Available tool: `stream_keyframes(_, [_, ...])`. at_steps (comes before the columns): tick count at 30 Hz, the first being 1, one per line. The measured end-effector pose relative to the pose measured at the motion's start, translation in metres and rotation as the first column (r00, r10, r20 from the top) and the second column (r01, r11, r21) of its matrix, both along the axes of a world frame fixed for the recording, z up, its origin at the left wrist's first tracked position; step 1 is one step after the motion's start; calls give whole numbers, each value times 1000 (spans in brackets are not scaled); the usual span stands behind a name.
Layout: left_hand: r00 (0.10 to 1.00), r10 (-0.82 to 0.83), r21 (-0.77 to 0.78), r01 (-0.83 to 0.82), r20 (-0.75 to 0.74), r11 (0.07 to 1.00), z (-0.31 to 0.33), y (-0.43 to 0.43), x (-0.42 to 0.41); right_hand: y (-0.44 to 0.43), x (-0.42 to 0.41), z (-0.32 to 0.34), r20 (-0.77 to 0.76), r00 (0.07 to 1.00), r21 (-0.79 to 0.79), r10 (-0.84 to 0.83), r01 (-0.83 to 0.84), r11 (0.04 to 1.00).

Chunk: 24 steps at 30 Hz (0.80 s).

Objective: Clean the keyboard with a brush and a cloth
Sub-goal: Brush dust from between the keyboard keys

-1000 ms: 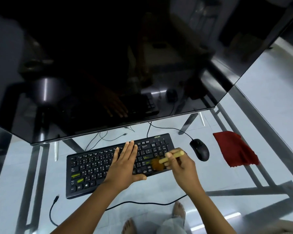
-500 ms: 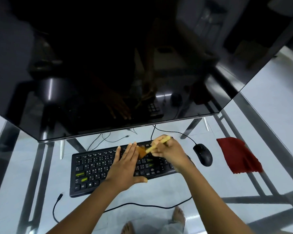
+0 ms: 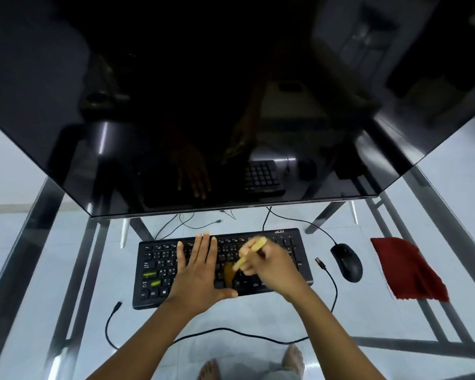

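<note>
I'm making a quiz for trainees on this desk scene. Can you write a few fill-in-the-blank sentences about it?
1. The right hand holds a ____ over the keyboard.
2. The left hand lies ____ on the keys.
3. The cloth right of the mouse is ____ in colour.

Missing words: brush; flat; red

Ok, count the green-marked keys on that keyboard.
2, both at the keyboard's left end: one green key, another just below-right. The hands cover many keys, so more may be hidden.

Glass desk (image 3: 258, 319) on metal legs over pale glossy floor tiles (image 3: 17, 165); big dark screen (image 3: 203, 91) from nine round to three o'clock.
</note>
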State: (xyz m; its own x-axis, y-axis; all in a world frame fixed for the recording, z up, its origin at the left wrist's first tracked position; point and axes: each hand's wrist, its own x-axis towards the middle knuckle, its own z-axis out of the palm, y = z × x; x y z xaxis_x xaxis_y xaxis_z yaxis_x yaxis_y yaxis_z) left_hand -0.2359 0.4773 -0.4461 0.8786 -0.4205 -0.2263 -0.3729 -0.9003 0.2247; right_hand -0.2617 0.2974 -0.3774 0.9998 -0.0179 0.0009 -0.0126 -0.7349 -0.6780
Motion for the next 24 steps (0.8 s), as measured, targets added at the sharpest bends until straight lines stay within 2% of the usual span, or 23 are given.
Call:
stream_keyframes(1, [1000, 1, -4, -1, 3, 1000, 0, 1, 0, 0, -1, -3, 2, 999, 42, -46, 45, 998])
stream_keyframes(3, [1000, -2, -14, 2, 12, 1000, -1, 3, 0, -4, -3, -4, 99, 974, 100, -203, 194, 976])
stream_keyframes(5, [1000, -8, -32, 9, 30, 999, -1, 6, 0, -8, -10, -6, 73, 987, 130, -143, 133, 983])
stream_keyframes(7, [999, -21, -28, 22, 39, 999, -1, 12, -1, -7, -19, -10, -10, 1000, 85, 2, -1, 996])
stream_keyframes(9, [998, -10, -21, 12, 54, 1000, -4, 17, -2, -10, -20, -12, 44, 996, 84, -71, 67, 994])
stream_keyframes(11, [998, 9, -17, -8, 55, 1000, -5, 22, -5, -13, -19, -12, 58, 989, 151, -137, 127, 980])
stream_keyframes(13, [999, 9, 0, -9, 42, 1000, -6, 27, -8, -9, -17, -10, -63, 997, 217, -33, 46, 975])
stream_keyframes(14, [999, 12, 7, -12, 42, 1000, -7, 30, -10, -7, -16, -10, -104, 994, 181, 17, 2, 983])
stream_keyframes(16, [998, 32, 3, -32, 60, 999, -7, 34, -12, -8, -5, -8, -79, 994, 138, -76, 86, 987])
stream_keyframes(17, [996, 46, -4, -46, 72, 999, -6, 36, -12, -10, 1, -5, -35, 985, 168, -171, 175, 970])
stream_keyframes(18, [995, 65, -15, -64, 80, 998, -6, 39, -12, -10, 6, -2, -1, 982, 183, -189, 186, 965])
stream_keyframes(20, [993, 92, -30, -90, 72, 995, -5, 45, -13, -1, 14, 1, -63, 995, 245, -73, 87, 966])
stream_keyframes(22, [993, 102, -20, -101, 55, 995, -7, 49, -14, 11, 16, -1, -108, 994, 167, 28, -9, 986])
stream_keyframes(24, [993, 115, -7, -114, 38, 993, -7, 50, -15, 18, 23, -1, -32, 994, 164, -101, 105, 981])
